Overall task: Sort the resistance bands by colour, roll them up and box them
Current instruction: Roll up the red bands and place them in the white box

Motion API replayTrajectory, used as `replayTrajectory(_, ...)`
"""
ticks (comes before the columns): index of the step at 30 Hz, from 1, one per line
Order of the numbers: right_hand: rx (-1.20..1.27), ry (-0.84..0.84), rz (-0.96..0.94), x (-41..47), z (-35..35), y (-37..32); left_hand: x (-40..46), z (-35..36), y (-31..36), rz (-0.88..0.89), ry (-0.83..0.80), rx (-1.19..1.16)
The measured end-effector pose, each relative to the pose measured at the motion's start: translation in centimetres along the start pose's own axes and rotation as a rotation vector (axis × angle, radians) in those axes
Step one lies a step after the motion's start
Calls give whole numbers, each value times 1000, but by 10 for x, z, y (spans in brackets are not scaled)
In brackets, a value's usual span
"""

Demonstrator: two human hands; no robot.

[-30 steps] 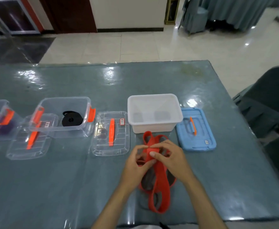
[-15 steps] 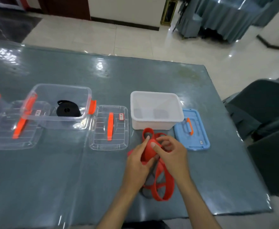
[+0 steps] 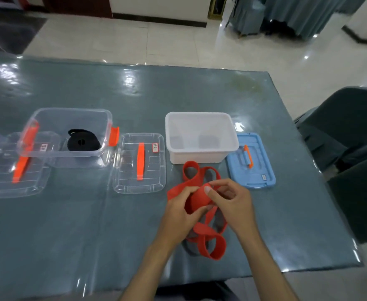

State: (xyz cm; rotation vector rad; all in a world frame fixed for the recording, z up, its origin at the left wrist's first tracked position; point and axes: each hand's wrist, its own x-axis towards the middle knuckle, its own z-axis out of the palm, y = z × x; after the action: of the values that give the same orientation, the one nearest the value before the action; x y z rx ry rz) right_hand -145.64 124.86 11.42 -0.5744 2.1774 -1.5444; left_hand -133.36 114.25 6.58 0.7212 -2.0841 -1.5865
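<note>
Grip state: left hand [image 3: 181,216] and right hand [image 3: 232,203] both hold the red band [image 3: 196,200], partly rolled, near the worktop [image 3: 91,235] front edge, just before the white box [image 3: 201,136].

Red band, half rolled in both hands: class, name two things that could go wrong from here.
1. The red band is springy, and only the left hand and right hand keep the started coil together; a slack grip may let it unroll.
2. Its loose loops cross each other on the table, so they may twist or snag while rolling.
</note>
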Motion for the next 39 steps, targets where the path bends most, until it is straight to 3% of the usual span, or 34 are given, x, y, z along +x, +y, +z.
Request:
replayTrajectory(5,23,-7,-16,14,-30,7,15,26,14,107,-25,88)
replayTrajectory(14,156,-21,0,37,-75,24,38,69,42,126,-107,322)
replayTrajectory(25,441,-168,145,50,-108,40,16,117,72,-93,302,22)
replayTrajectory(30,488,-220,232,41,-117,46,1,137,83,20,411,162)
replayTrajectory(35,486,-320,293,34,-126,50,-6,146,76,243,471,407)
replayTrajectory(39,582,-223,286,31,-138,45,-12,148,67,318,426,441)
